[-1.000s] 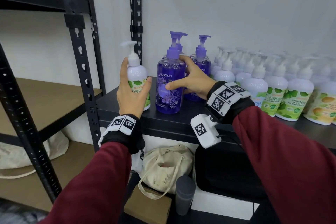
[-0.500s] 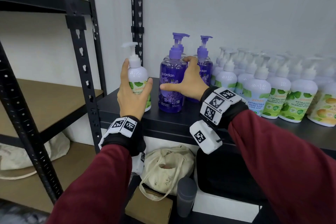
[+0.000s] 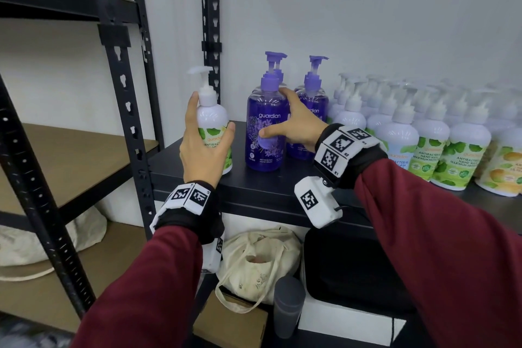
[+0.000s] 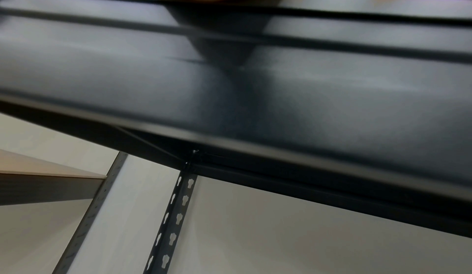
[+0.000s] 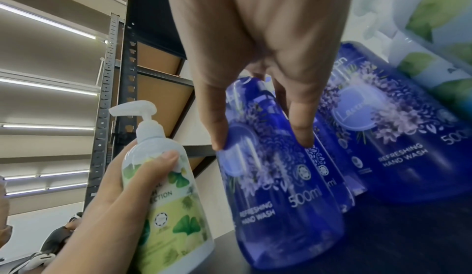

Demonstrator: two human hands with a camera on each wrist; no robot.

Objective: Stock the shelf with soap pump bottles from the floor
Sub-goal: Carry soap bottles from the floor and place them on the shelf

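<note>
A white pump bottle with a green leaf label stands at the left end of the black shelf. My left hand grips it from the front, thumb on its right side. Right of it stands a purple pump bottle. My right hand holds this one, thumb on the label and fingers round its right side. In the right wrist view the right hand pinches the purple bottle, and the white bottle shows at lower left. The left wrist view shows mostly the shelf's underside.
More purple bottles stand behind, and several white bottles fill the shelf to the right. A black upright post stands just left of the white bottle. Below lie a cloth bag, a grey cup and a black bin.
My right hand has pushed the front purple bottle a little further back, toward the other purple ones. The left hand keeps the white bottle in about the same spot.
</note>
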